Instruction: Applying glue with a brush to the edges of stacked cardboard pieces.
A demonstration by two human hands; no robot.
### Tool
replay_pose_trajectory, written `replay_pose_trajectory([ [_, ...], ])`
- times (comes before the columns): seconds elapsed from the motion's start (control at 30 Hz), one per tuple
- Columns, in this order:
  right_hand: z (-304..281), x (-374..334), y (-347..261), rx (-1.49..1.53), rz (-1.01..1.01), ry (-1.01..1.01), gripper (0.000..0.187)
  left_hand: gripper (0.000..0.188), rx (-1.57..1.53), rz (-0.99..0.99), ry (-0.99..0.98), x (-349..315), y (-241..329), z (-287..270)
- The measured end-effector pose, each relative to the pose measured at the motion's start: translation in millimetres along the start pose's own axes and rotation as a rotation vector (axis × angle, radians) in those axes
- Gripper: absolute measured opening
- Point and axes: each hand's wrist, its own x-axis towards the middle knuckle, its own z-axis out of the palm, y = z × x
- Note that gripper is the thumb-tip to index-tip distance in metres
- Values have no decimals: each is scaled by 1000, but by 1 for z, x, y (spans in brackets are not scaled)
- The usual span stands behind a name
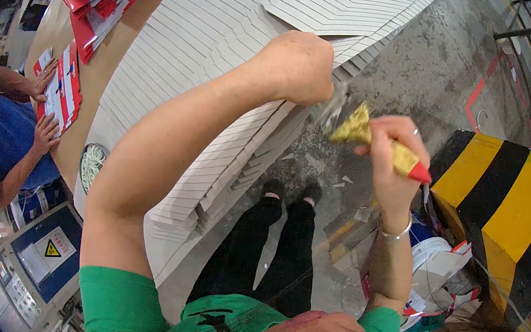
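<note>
My right hand (399, 144) is closed around a paintbrush (408, 162) with a yellow, red-tipped handle and a flared yellow head pointing left. Beyond the head, a blurred greyish, partly see-through patch (333, 111) hangs by the edge of the paper; I cannot tell whether it is bristles or something else. My left hand (299, 67) is a fist at the right edge of many overlapping white paper sheets (186, 53), fanned out in narrow steps. Its fingertips are turned away from view, so what they grip is hidden.
On the left, a co-worker's hands (47, 98) rest on red-and-white printed pieces; more red-and-white packs (109, 1) lie on the brown table (70, 155). A bowl of pale cord (92, 165) stands nearby. At right are a black-and-yellow striped barrier (507, 207) and a heap of scraps (437, 272).
</note>
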Motion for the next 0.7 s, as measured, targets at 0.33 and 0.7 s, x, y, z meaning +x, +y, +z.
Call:
replay_pose_trajectory([
  [0.33, -15, -22, 1, 131, 27, -22, 9, 21, 84, -5, 111, -7, -9, 20],
  [0.7, -53, -79, -18, 97, -2, 41, 20, 94, 484, -532, 291, -136, -1, 146],
])
